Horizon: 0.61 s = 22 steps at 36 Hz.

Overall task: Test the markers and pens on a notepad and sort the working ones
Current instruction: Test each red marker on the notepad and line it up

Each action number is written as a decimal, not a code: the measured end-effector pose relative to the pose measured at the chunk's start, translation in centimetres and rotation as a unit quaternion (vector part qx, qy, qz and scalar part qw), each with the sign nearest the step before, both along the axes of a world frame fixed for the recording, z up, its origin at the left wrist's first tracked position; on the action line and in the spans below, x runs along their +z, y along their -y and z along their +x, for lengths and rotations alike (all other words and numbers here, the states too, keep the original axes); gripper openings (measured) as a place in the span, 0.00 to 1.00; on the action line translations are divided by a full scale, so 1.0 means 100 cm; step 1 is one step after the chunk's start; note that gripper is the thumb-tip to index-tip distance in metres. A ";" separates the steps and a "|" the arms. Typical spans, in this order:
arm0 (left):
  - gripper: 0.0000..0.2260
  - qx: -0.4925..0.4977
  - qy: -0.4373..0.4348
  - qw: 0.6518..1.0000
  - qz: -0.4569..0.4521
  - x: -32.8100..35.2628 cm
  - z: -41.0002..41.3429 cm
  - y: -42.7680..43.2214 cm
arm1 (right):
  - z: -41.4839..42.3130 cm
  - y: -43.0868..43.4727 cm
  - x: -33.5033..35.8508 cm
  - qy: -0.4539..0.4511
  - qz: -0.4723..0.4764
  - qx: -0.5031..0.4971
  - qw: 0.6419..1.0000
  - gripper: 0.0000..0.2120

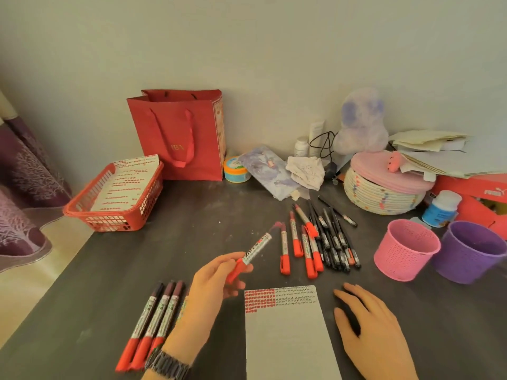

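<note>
Left grip (216,281) raised just left of the notepad (288,338), fingers and thumb pinching the red end of a marker (253,255), dark banded strap (167,364) on its wrist, right grip (367,325) just right of the notepad, palm down, fingers straight, flat on the desk (137,270)

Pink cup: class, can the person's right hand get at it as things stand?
Probably yes: the right hand rests flat and open, with only bare table between it and the pink cup.

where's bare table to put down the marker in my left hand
Bare dark tabletop lies between the red plastic basket, the pile of red markers and black pens, and the row of red-capped markers. Crowded: back right, around the pink plastic cup and purple cup.
</note>
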<state>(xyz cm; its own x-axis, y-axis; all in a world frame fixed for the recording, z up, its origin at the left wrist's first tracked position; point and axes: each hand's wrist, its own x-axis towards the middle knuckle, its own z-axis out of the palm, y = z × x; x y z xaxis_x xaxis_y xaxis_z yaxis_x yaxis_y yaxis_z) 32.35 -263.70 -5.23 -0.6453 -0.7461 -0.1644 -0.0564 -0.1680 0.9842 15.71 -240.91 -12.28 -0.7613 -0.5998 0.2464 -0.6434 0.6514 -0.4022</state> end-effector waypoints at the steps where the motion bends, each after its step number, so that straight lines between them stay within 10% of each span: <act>1: 0.14 0.000 -0.006 1.000 0.001 -0.001 0.007 -0.007 | 0.000 0.000 0.002 0.010 -0.003 -0.001 1.000 0.19; 10: 0.15 -0.053 -0.009 0.995 -0.080 -0.015 0.050 -0.063 | 0.044 0.000 0.039 0.232 -0.263 -0.030 0.936 0.15; 17: 0.12 -0.122 0.054 0.976 -0.172 -0.017 0.055 -0.091 | 0.101 0.026 0.054 0.577 -0.469 -0.057 0.666 0.18; 22: 0.12 -0.084 0.197 0.924 -0.317 -0.023 0.051 -0.105 | 0.124 0.038 0.065 0.641 -0.571 -0.115 0.501 0.11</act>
<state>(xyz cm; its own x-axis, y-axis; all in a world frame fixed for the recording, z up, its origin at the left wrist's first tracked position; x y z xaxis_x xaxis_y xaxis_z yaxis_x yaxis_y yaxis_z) 37.47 -253.18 -7.57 -0.7436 -0.6682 0.0256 -0.4038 0.4792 0.7793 28.08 -244.74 -5.82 -0.7499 -0.4851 -0.4499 0.6580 -0.4756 -0.5838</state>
